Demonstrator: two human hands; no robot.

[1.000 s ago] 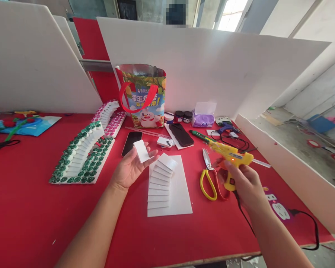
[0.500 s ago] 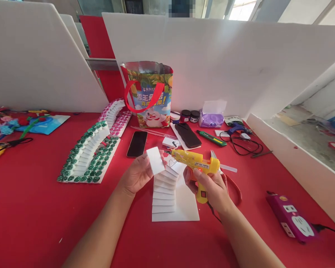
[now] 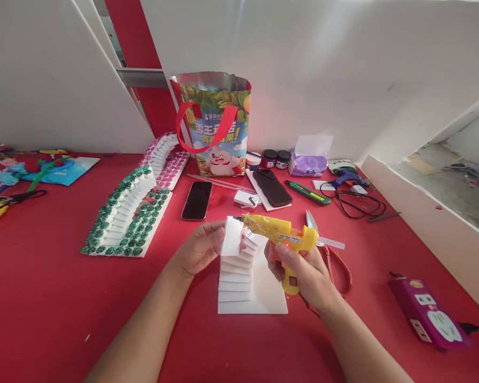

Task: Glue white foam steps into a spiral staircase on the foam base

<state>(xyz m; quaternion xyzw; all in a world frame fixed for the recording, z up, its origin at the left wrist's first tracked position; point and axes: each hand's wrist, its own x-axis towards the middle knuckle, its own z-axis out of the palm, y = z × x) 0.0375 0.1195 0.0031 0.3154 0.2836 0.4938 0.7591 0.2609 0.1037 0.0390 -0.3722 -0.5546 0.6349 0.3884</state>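
Observation:
Between the thumb and fingers of my left hand (image 3: pixel 203 246) is a small white foam board piece (image 3: pixel 232 237), held upright above the table. My right hand (image 3: pixel 297 263) is wrapped round the handle of a yellow hot glue gun (image 3: pixel 269 227), whose red light is lit. Its dark nozzle meets the top edge of the white piece; whether it touches, I cannot tell. A clear glue stick (image 3: pixel 331 242) sticks out of the gun's back. Below both hands lies a white base board (image 3: pixel 269 292) with a curved flight of white steps (image 3: pixel 235 279), its upper end partly hidden.
Red-handled scissors (image 3: pixel 348 276) lie behind my right hand. Two phones (image 3: pixel 197 200), a green cutter (image 3: pixel 308 192) and a printed bag (image 3: pixel 217 127) are farther back. Decorated stair models (image 3: pixel 135 218) stand left, a purple power strip (image 3: pixel 427 314) right.
My left hand has turned the white piece more upright and brought its top edge to the glue gun's nozzle. The camera view has tilted down slightly.

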